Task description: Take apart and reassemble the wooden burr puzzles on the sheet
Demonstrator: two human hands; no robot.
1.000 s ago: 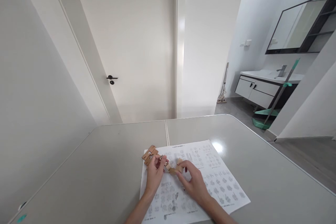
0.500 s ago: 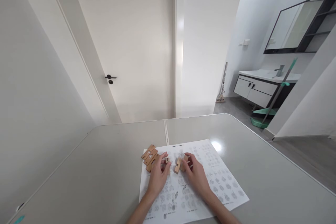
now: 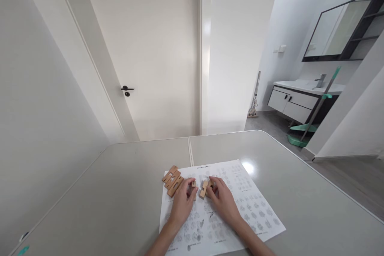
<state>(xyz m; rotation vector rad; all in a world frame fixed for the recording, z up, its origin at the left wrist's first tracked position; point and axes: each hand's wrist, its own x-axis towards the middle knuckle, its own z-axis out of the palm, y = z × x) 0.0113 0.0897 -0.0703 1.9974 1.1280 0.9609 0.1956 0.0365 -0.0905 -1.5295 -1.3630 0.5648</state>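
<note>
My left hand (image 3: 183,202) pinches a small notched wooden puzzle piece (image 3: 194,184) between thumb and fingertips, with a dark mark on its end. My right hand (image 3: 222,200) has its thumb and fingers closed around another wooden piece (image 3: 211,184), mostly hidden by the fingers. Between the hands, a lighter notched wooden block (image 3: 203,189) lies tilted against the right-hand piece. Left of my left hand, several brown slotted wooden pieces (image 3: 172,180) lie side by side, partly over the paper's corner. Under everything is a printed white sheet (image 3: 255,208) with rows of small grey diagrams.
The sheet lies on a grey table (image 3: 120,192) with a seam across it. Beyond stands a white door (image 3: 159,48) with a black handle (image 3: 127,89). To the right are a washbasin cabinet (image 3: 297,104), a mop (image 3: 255,100) and a green dustpan (image 3: 297,141).
My left hand has shifted slightly right with its piece, uncovering more of the brown pieces. My right hand's fingers have moved a little left and closed further around their piece.
</note>
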